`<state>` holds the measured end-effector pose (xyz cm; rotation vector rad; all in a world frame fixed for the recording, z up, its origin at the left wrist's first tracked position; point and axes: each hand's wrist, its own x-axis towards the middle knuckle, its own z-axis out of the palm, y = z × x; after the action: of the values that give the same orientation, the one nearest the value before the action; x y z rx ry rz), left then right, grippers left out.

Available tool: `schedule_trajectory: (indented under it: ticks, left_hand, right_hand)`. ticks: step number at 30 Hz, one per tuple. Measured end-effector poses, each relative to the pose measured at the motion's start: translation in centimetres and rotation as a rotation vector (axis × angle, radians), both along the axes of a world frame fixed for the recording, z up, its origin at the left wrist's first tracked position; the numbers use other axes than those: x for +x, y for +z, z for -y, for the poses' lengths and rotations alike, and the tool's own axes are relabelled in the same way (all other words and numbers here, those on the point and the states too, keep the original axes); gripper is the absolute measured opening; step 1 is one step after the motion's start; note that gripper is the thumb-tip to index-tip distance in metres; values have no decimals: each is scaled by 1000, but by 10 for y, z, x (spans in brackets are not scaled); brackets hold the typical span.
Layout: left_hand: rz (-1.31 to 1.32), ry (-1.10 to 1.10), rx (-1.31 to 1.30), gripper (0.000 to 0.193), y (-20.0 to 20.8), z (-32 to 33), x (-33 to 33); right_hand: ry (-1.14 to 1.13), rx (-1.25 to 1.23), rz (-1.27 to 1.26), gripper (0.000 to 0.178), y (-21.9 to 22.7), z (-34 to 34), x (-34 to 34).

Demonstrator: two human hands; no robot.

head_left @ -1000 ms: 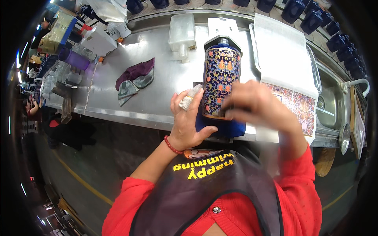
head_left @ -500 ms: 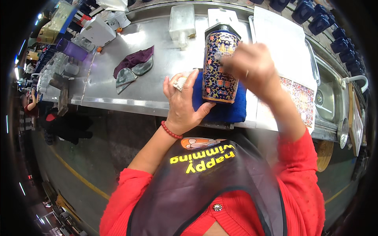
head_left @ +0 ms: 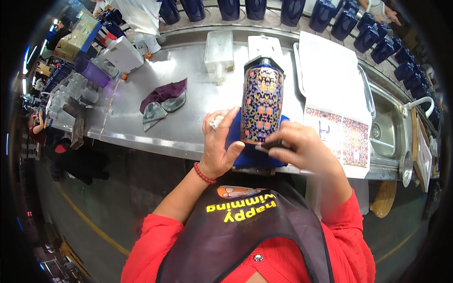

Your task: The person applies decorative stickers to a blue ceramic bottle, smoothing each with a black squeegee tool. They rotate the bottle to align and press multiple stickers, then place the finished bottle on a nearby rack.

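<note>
Left hand grips patterned vase side, white wad between fingers; right hand pinches its lower edge. Vase upright on blue cloth, bench. Contents unseen.

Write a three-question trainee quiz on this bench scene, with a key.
1. True or false: the left hand touches the patterned vase.
2. What does the vase stand on? A) blue pad B) purple rag C) sink
3. Fill in: the right hand presses near the vase's ____ edge.

Key: 1 true; 2 A, the blue pad; 3 lower.
</note>
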<state>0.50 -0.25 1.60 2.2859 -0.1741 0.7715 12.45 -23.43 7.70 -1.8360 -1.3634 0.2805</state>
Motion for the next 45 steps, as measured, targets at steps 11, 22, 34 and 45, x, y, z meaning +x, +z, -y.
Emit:
schedule_trajectory:
  ticks: [11,22,34,45]
  left_hand:
    - [-361,-173,-825,69,21,-33,93]
    - [-787,-345,-1287,66,34,-30,158]
    - [-871,-516,-845,36,67,-39,150]
    - [-725,-405,-558,28,117,-52,112]
  right_hand:
    - [73,117,167,19,47,-68,86]
    - [-544,343,-252,17,12,-25,61]
    - [-473,412,-307,18,2,-14,38]
    - [-531,391,132,17,52,-41,35]
